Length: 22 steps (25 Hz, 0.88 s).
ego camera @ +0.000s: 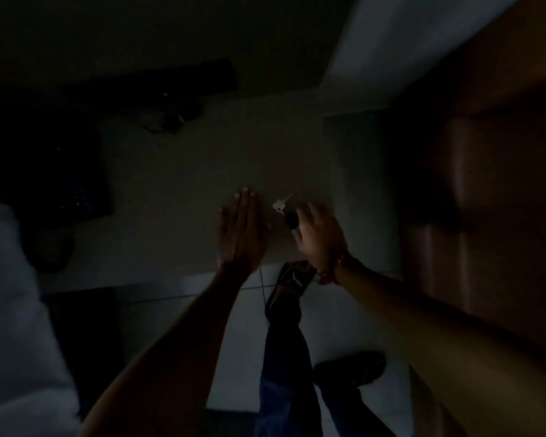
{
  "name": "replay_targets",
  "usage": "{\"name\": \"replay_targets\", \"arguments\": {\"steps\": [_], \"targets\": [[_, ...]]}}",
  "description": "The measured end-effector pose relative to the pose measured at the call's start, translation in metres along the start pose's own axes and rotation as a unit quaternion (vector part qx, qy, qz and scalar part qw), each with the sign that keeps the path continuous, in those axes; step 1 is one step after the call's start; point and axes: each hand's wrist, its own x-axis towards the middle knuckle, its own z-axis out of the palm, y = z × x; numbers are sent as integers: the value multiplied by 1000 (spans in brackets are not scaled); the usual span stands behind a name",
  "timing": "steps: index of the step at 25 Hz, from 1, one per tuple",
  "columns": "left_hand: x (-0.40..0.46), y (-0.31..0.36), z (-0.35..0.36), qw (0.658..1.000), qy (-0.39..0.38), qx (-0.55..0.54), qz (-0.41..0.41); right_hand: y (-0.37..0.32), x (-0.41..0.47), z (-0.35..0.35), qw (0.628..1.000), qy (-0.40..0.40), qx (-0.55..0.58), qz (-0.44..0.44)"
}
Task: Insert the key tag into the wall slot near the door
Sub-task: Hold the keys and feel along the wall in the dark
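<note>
The room is very dark. My right hand (pixel 320 236) is held against the pale wall (pixel 186 171), its fingers closed around a dark key tag (pixel 291 219). A small silver key (pixel 280 205) sticks out from the tag, up and to the left. My left hand (pixel 241 230) rests flat on the wall just left of the key, fingers straight and together, holding nothing. The wall slot itself cannot be made out; my right hand covers that spot. A red thread band circles my right wrist.
A brown wooden door (pixel 486 190) stands at the right. Dark objects and a cable (pixel 158 99) hang on the wall upper left. Below are light floor tiles (pixel 234 342), my legs in jeans and dark shoes (pixel 292 282). White fabric (pixel 16 326) fills the left edge.
</note>
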Motion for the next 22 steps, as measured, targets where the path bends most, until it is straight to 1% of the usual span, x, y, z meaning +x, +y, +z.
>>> {"name": "replay_targets", "arguments": {"steps": [3,6,8,12,18,22], "targets": [[1,-2,7,1000,-1,14,-5,-5,16,10,998,64,-9,25],[0,-4,17,1000,1,10,0,-10,25,18,996,91,10,15],[0,-8,25,1000,24,14,6,-11,26,22,993,109,35,5],[0,-8,30,999,43,9,1,-10,26,26,992,103,80,-1],[-1,-6,25,1000,29,-1,0,-8,21,22,981,58,176,52],[-2,-7,7,1000,-7,-21,8,-3,0,1,969,109,216,52]]}}
